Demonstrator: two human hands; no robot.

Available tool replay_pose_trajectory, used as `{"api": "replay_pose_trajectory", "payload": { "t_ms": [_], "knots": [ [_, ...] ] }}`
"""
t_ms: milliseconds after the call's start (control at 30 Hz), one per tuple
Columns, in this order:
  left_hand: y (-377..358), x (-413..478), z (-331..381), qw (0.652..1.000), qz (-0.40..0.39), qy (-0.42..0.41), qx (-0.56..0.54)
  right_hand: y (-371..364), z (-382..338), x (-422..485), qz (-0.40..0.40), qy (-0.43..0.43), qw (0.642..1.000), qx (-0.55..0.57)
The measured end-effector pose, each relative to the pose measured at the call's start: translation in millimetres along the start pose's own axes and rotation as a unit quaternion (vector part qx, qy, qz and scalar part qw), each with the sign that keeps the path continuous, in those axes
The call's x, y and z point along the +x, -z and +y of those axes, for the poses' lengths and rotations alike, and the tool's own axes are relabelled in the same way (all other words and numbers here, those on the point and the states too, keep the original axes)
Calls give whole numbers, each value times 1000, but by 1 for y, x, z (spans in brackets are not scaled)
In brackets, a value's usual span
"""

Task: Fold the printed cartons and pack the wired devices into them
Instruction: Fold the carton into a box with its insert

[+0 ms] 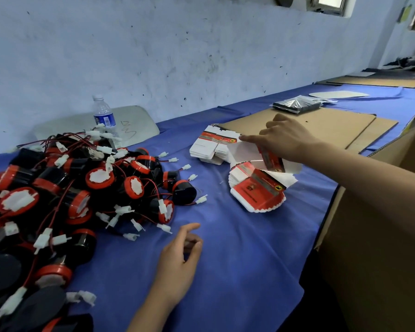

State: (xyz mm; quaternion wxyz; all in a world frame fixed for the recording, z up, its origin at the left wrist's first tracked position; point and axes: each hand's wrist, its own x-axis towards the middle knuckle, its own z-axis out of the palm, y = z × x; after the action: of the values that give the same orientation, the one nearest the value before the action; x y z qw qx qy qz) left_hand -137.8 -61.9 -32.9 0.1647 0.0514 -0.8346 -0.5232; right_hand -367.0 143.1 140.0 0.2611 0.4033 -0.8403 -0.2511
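Now the right hand (285, 140) holds one flat carton (272, 162).

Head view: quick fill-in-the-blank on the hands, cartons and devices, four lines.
1. The right hand holds one ____ above the fanned stack of printed cartons.
2. The left hand holds ____.
3. The wired devices lie piled on a ____ cloth.
4. Seen from the camera, a water bottle stands ____ the devices.
Missing words: carton; nothing; blue; behind.
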Motion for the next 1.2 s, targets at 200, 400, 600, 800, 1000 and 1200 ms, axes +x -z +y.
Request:
{"api": "replay_pose_trajectory", "payload": {
  "t_ms": [200, 400, 600, 800, 1000, 1200],
  "knots": [
    [0, 0, 1, 1000, -1, -2, -18, 36, 17, 6, -18, -119, 990, 74],
    [0, 4, 19, 976, 42, 25, -214, 21, -70, -5, 129, -231, 780, 566],
    [9, 10, 21, 932, 87, 63, -347, -22, -207, -19, 164, -354, 534, 750],
    [18, 9, 21, 870, 85, 134, -468, -12, -228, -21, 148, -272, 530, 789],
    [15, 4, 20, 893, 100, 153, -411, -10, -226, -27, 162, -238, 520, 804],
    [16, 1, 23, 930, 92, 115, -336, 4, -232, -32, 189, -253, 506, 803]
  ]
}}
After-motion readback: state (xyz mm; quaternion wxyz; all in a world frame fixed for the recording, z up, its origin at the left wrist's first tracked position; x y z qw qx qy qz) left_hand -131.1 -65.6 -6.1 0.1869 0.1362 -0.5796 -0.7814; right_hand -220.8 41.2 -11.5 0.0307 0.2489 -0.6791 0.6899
